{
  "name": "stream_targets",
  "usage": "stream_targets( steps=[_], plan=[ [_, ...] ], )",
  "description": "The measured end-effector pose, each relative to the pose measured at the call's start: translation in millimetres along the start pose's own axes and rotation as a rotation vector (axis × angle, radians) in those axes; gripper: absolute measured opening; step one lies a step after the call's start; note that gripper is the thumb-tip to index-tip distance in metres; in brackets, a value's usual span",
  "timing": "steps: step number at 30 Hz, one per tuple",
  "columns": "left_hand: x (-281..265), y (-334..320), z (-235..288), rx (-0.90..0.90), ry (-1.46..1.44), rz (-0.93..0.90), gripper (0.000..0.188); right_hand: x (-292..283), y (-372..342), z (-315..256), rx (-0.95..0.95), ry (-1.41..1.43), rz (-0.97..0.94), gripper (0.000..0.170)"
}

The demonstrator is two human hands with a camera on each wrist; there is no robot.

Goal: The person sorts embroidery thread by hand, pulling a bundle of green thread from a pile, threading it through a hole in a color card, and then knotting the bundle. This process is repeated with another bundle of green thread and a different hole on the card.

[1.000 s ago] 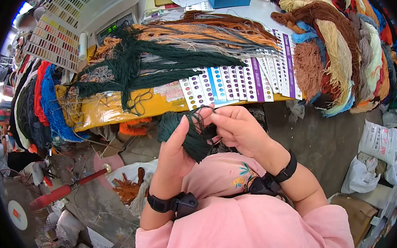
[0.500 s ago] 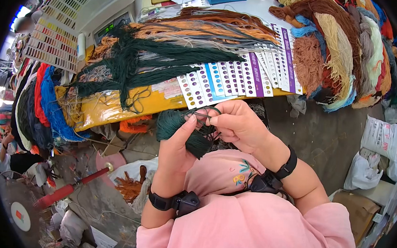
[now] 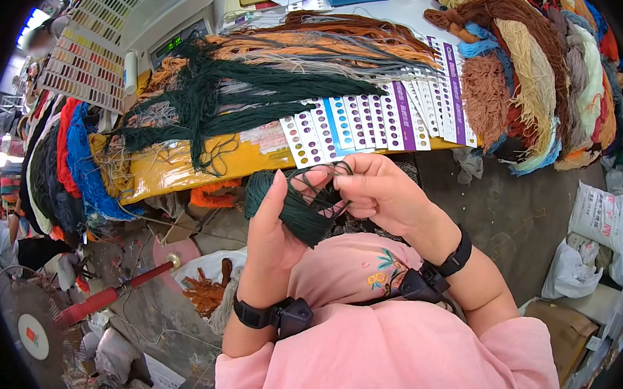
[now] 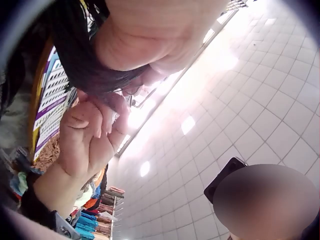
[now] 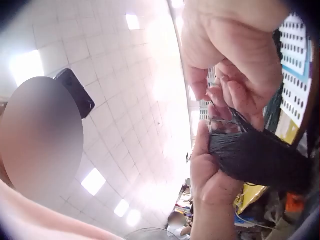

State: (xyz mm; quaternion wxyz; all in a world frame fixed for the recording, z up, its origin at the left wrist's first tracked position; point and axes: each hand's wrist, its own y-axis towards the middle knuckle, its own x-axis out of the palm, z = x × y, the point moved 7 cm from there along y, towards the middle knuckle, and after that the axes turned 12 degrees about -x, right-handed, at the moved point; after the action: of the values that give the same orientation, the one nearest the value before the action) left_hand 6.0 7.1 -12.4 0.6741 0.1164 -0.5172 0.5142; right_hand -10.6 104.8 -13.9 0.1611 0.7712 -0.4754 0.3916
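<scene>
A skein of dark green yarn (image 3: 301,221) hangs over my left hand (image 3: 273,228), just in front of the table edge. The left thumb stands up on the near side, while the fingers run behind the yarn and are partly hidden by it. At the skein's right end, my right hand (image 3: 385,194) pinches a few thin strands between thumb and fingertips. In the right wrist view the skein (image 5: 257,155) stretches sideways from the left hand, and strands rise to the right fingers. More dark green yarn (image 3: 290,84) lies spread on the table.
Color cards (image 3: 363,129) with dotted samples lie along the table's yellow front edge (image 3: 175,174). Orange and brown yarn (image 3: 322,43) lies behind the green. Thick hanks (image 3: 525,79) hang at the right. A fan (image 3: 34,334) stands lower left, and white bags (image 3: 598,222) sit at the right.
Both hands have risen slightly and stay close together at the skein. The left thumb has moved away from the right fingertips, and the strands between the hands now show as opened loops.
</scene>
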Motion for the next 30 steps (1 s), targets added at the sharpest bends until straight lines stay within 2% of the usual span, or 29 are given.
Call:
stream_targets(
  steps=[2,3,6,12,15,18,21,24,27,30],
  plan=[
    [3.3,0.7,-1.0,-0.017,0.002,-0.005,0.054,-2.1,-0.5,1.1,0.01,0.008,0.047,0.011],
    [4.4,0.3,-1.3,-0.033,-0.006,-0.017,0.052,-3.0,-0.3,1.8,0.017,0.011,0.071,0.012],
    [5.3,-1.2,-2.3,-0.066,0.002,-0.033,0.05,1.3,-3.3,-2.2,0.072,-0.228,0.113,0.013],
    [3.1,1.2,-4.6,-0.055,0.017,-0.04,0.054,5.0,4.7,4.1,-0.096,-0.554,-0.042,0.01],
    [1.3,1.6,-4.6,-0.058,-0.008,-0.039,0.054,-1.3,5.3,7.2,-0.079,-0.56,-0.001,0.006],
    [1.5,1.0,-3.6,-0.061,-0.004,-0.027,0.055,3.4,-0.9,-3.0,0.042,-0.552,0.058,0.006],
    [1.4,1.6,-3.5,-0.078,-0.001,-0.056,0.054,-2.7,-0.6,0.4,0.013,-0.355,-0.013,0.007],
    [0.4,2.6,-4.0,-0.092,-0.006,-0.052,0.054,-4.1,-0.8,2.4,0.065,-0.058,-0.081,0.009],
    [0.4,1.1,-3.1,-0.082,-0.003,-0.057,0.054,9.9,-1.5,-3.0,0.042,-0.055,0.003,0.011],
    [6.4,-0.2,-1.6,-0.046,0.042,-0.095,0.054,-6.1,1.3,0.1,0.032,0.038,0.058,0.011]
  ],
)
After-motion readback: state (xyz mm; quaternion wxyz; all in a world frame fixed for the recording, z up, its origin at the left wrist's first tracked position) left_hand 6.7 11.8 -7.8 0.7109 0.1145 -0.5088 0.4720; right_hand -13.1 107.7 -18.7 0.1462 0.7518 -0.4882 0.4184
